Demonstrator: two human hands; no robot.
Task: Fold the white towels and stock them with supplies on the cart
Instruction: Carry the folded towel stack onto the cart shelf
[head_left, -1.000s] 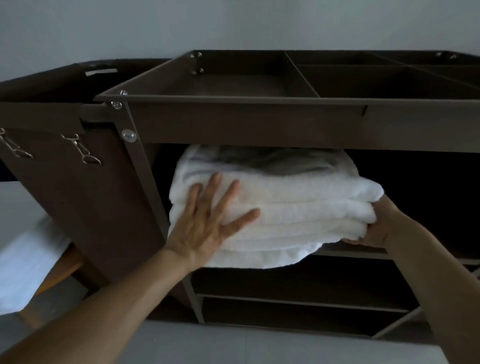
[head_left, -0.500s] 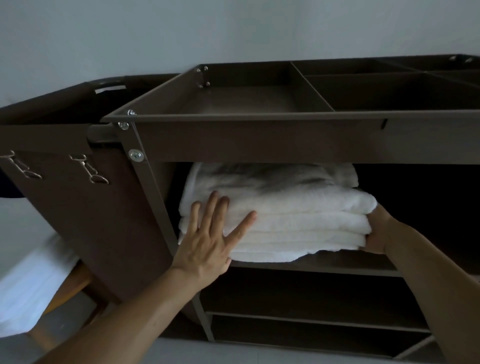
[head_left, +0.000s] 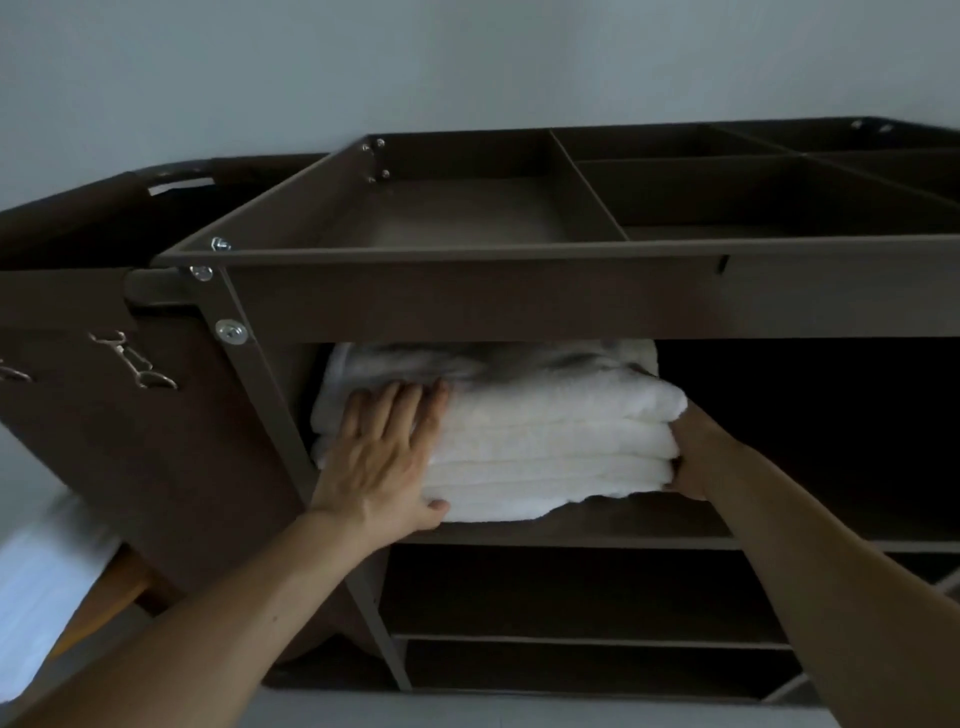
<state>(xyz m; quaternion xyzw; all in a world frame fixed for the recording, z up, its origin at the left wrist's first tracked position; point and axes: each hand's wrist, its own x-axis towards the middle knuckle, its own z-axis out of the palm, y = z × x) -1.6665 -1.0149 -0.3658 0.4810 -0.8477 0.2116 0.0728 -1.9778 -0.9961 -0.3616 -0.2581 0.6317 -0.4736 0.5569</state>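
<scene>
While the towels (head_left: 545, 441) were hanging well over the front edge of the shelf (head_left: 623, 530) a second ago, they've now been pushed further in, so the stack sits pretty much all on that shelf, at its left end, right under the top tray (head_left: 467, 218) of the cart (head_left: 467, 301). The bottom fold is now seen about level with the shelf's front lip instead of drooping past it.

The left hand (head_left: 387, 457) has been changed too. Its fingers were fanned wide before; now they're held straight and close together, laid flat against the front left of the stack, with the fingertips up at the top towel and the thumb tucked along the bottom fold. Nothing is being gripped there, just pressed.

The right hand (head_left: 693, 457) is kept at the stack's right end, same as before, touching the side of the folds. Its fingers are hidden behind the towels, so whether anything is grabbed can't be told.

The cart is also seen lower in the frame than it was.

Off to the left, two metal clips (head_left: 132, 361) are seen hanging on the brown bag (head_left: 156, 467) fixed to the cart's side, and a blurred white cloth (head_left: 36, 597) is caught in the bottom left corner.
</scene>
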